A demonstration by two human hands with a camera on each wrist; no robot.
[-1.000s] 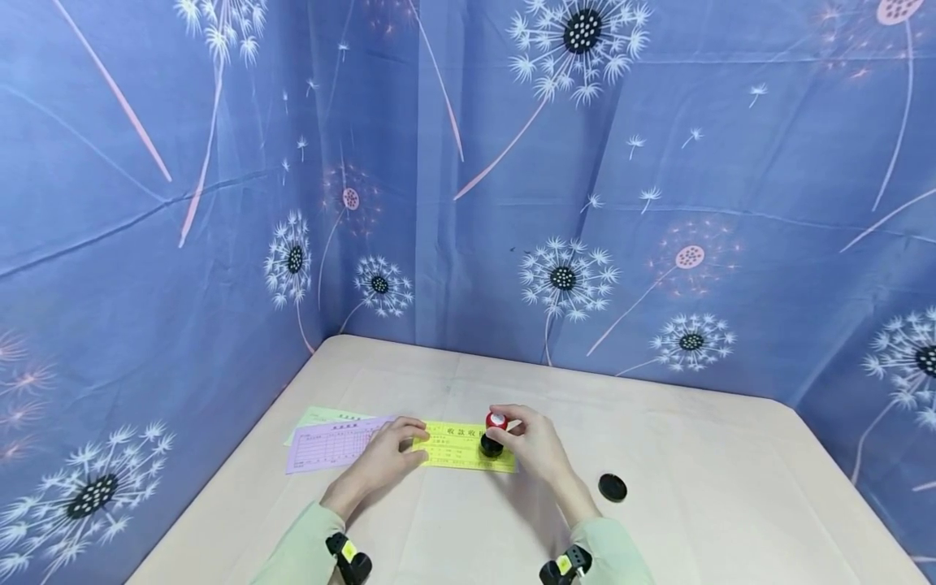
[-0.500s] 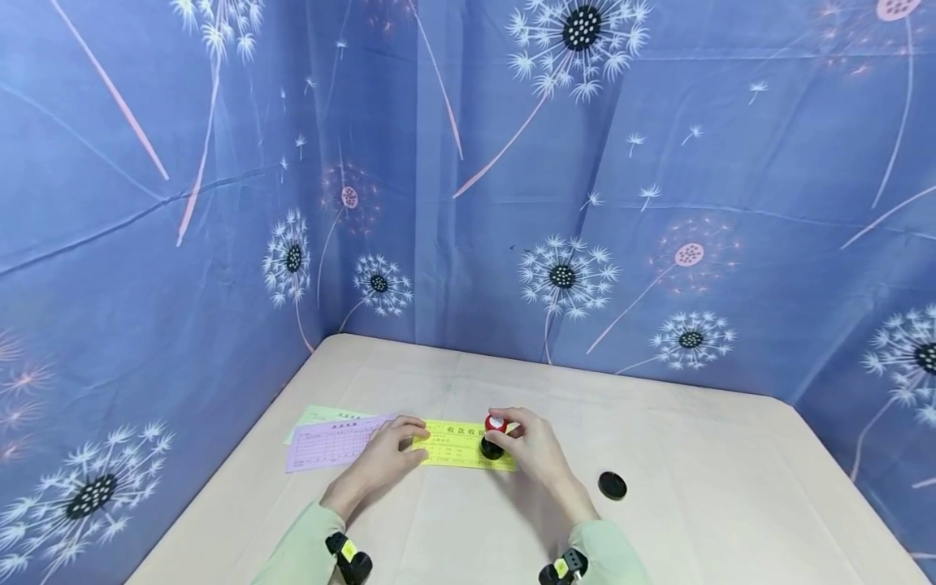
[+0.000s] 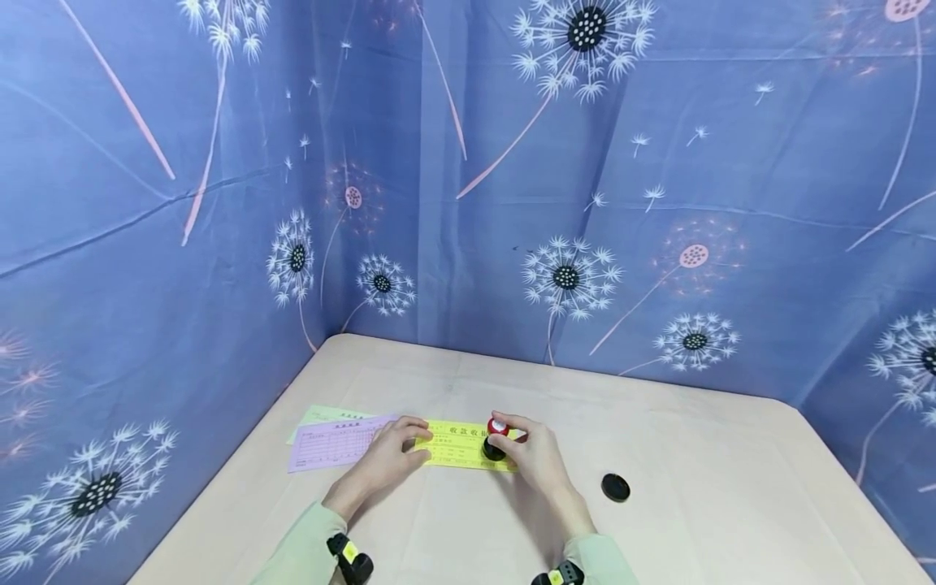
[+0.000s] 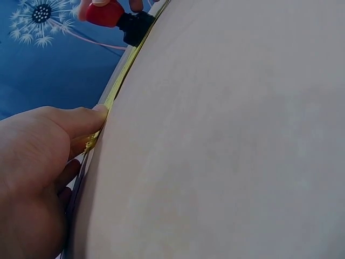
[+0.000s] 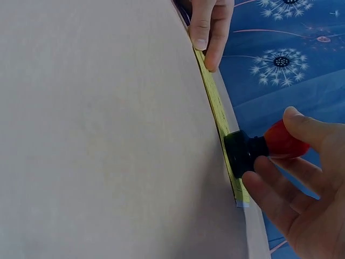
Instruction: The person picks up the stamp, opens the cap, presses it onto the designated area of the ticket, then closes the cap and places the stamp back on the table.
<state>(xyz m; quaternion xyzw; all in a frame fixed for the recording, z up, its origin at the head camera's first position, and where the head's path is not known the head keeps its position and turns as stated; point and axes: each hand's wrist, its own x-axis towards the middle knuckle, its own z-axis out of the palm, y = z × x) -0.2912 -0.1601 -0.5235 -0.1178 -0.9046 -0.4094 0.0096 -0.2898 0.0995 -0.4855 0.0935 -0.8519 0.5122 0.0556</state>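
Observation:
A yellow receipt slip [image 3: 459,453] with printed Chinese characters lies flat on the table. On its right part stands a hand stamp [image 5: 241,152] with a red knob and black base. My right hand [image 3: 543,460] pinches the red knob between thumb and fingers; in the right wrist view the base meets the paper. My left hand [image 3: 386,457] rests on the slip's left end, thumb and fingertips touching it with the fingers loosely bent. A purple form [image 3: 329,448] runs partly beneath the left hand. The stamp's underside is hidden.
Behind the purple form, a pale green slip [image 3: 316,413] is partly covered. A round black cap [image 3: 616,487] lies on the table [image 3: 702,455] to the right of the right hand. Blue dandelion-print curtains [image 3: 468,244] enclose the back and left sides.
The red knob sits slightly lower in the head view, and the right wrist has shifted a little toward the person. The left hand and the papers hardly differ.

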